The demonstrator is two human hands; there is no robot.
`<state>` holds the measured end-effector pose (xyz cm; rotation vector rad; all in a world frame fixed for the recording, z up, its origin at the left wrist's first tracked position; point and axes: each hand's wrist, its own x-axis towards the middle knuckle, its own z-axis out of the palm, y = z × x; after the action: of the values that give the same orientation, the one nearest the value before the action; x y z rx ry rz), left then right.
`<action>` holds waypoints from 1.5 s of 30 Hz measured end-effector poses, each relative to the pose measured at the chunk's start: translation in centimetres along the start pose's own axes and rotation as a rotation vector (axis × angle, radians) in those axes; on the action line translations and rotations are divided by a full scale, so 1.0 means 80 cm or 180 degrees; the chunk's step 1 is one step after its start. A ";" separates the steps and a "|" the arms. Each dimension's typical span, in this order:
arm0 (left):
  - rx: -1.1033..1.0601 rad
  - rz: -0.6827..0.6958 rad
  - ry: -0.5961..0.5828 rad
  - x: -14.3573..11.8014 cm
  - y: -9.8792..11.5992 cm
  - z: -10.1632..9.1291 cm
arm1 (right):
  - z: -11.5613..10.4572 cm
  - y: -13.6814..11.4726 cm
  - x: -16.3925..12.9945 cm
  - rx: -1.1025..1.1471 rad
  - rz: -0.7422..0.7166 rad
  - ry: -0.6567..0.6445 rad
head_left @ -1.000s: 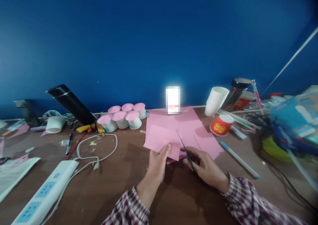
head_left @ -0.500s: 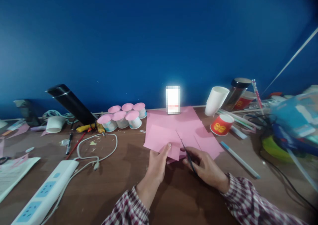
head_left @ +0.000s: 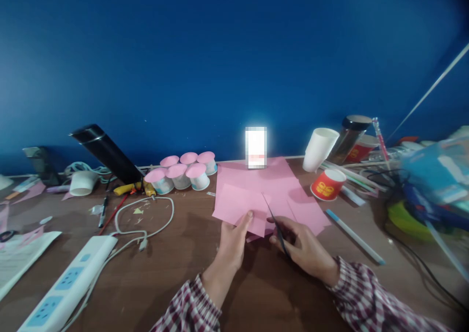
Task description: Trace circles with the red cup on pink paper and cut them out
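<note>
Between the thumb and fingers of my left hand (head_left: 235, 239) is a piece of pink paper (head_left: 240, 205), gripped at its near edge and held over larger pink sheets (head_left: 271, 173) on the table. My right hand (head_left: 298, 241) is closed around dark-handled scissors (head_left: 280, 234). Their blades point up and away, lying along the right edge of the held paper; whether paper sits between the blades I cannot tell. My right fingers partly hide the scissor handles, and the paper covers my left fingertips.
Several small cups with pink tops (head_left: 179, 173) stand left of the sheets. To the right are a red paper cup (head_left: 328, 184), white stacked cups (head_left: 320, 149) and a blue-capped marker (head_left: 355, 237). A power strip (head_left: 69, 285) and white cable (head_left: 172, 210) lie left; a lit screen (head_left: 256, 147) stands behind.
The view has shifted very slightly. Both hands, the paper and the scissors keep nearly the same positions.
</note>
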<state>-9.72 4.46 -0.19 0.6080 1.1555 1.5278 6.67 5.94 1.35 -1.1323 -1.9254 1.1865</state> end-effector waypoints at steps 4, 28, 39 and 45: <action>-0.0034 -0.0011 0.0021 -0.001 0.001 0.001 | -0.001 -0.005 -0.002 -0.0007 0.0031 -0.0024; -0.0621 -0.0276 0.0160 -0.006 0.017 0.008 | -0.006 0.016 -0.005 0.0145 0.0091 0.1085; -0.0421 -0.0280 0.0371 -0.004 0.013 0.006 | -0.006 0.011 0.001 0.0416 0.0057 0.0735; -0.0412 -0.0238 0.0338 -0.004 0.016 0.007 | -0.006 0.013 0.001 0.0603 0.0121 0.0603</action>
<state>-9.71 4.43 1.23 0.3969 1.1363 1.5722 7.35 6.46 0.59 -1.1402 -1.6210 1.2077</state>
